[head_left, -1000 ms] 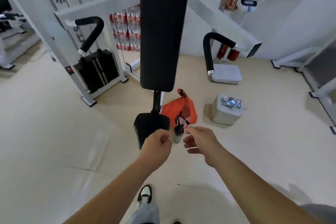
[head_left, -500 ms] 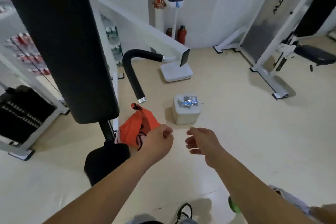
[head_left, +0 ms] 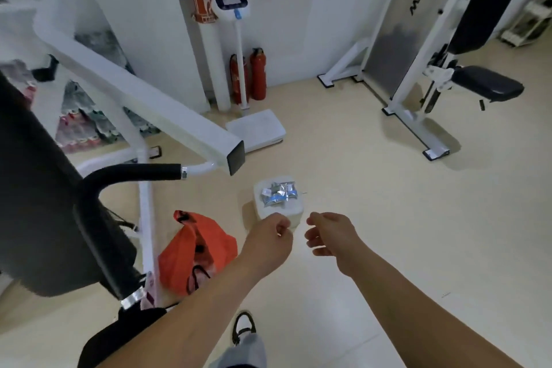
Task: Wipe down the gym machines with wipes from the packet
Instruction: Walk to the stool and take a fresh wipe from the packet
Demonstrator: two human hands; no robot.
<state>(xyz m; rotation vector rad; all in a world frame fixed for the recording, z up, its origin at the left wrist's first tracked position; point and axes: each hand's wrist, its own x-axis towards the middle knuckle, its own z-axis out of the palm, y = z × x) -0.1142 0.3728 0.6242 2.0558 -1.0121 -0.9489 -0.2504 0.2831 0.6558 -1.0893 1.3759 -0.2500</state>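
Wipe packets (head_left: 277,193) are sitting on the white box (head_left: 263,210) just past the left hand (head_left: 268,239), which is curling tight, can't tell round what, while the right hand (head_left: 331,233) is hanging loose and empty.

**White steel, black padding, one orange bag**

The floor (head_left: 388,218) is pale cream. The near machine frame (head_left: 149,98) is white, its back pad (head_left: 33,188) black, its handle (head_left: 134,172) black foam with a silver collar. An orange bag (head_left: 194,248) carries black markings. A white box (head_left: 280,212) bears silver packets (head_left: 277,193) printed with blue. Two fire extinguishers (head_left: 258,75) are red. The scale (head_left: 257,131) is white with a blue tag. The far machine (head_left: 415,125) is white, with a black seat (head_left: 487,86) and a grey panel (head_left: 394,48) lettered in black.
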